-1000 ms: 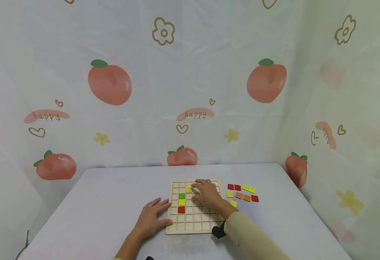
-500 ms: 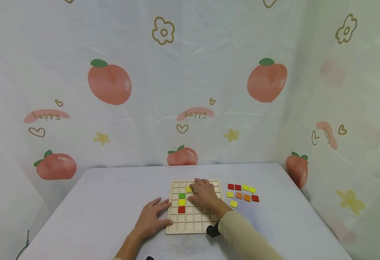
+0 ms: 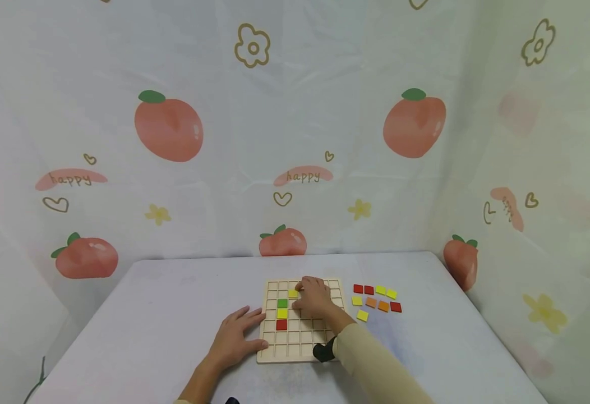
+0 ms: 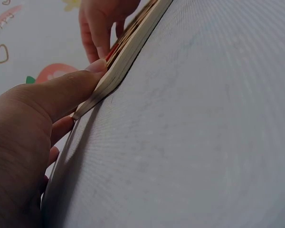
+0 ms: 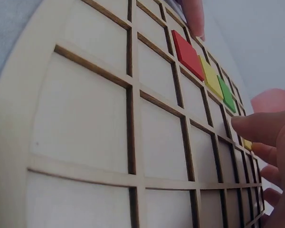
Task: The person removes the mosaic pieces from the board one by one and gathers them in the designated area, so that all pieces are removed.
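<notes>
1. I see the bare left hand [image 3: 235, 338] palm down, fingers extended forward, thumb spread well apart to the right.
2. I have the bare right hand [image 3: 317, 297] farther forward, angled leftward, its thumb apart from the fingers.
3. I see a long beige fabric sleeve [image 3: 381, 365] behind the right hand; the left forearm [image 3: 202, 381] shows bare.

1. Head view: soft, even light; a faint shadow lies on the desk [image 3: 174, 336] beside the right sleeve [image 3: 376, 359]; the right-hand cloth [image 3: 567, 140] looks hazy.
2. Left wrist: dim, greyish; shadow below the board [image 4: 122, 64], fine stripes across the desk.
3. Right wrist: board edge bowed; shade near the fingers [image 5: 263, 126].
</notes>
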